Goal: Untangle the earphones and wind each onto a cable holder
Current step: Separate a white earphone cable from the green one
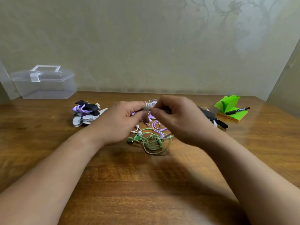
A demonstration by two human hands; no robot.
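We hold: grey coil (146, 106) gripped in left hand (123, 120), purple earphone cord (153, 101) pinched by right hand (180, 117), likely for taut winding; green earphones (151, 141) set aside.

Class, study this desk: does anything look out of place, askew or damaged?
The green sticky-note pad at the far right has its top sheets curled upward, a black marker lying across it. The green earphones lie in a tangle. Nothing looks spilled or broken.

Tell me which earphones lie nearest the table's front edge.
The green earphones, a loose coil on the table; the purple earphones and white cable lie farther back.
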